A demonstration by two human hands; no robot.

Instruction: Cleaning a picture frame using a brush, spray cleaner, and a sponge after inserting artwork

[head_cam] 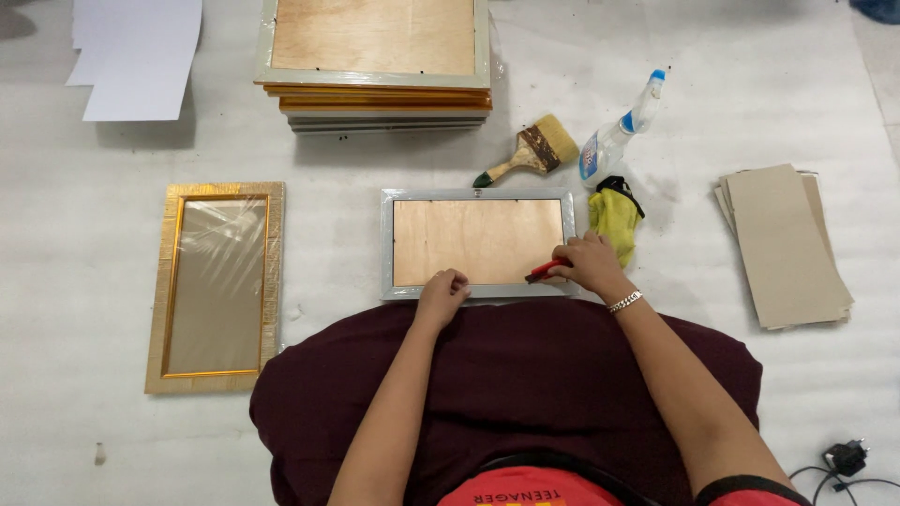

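Silver-framed rectangular picture frame with plywood backing (477,242), face down on white padded floor (94,141), just ahead of lap. Far left: gold rectangular frame wrapped in clear film (217,286), well apart. Left hand (442,292) clenched in a fist, pressing on near edge of frame. Right hand (587,263) grasping small red tool (544,272), tip at frame's lower right corner. Behind: stack of frames (375,61), wooden paintbrush (530,152), clear spray bottle (619,131), yellow cloth (615,217) just beside right hand. Far right: pile of brown cardboard sheets (786,244).
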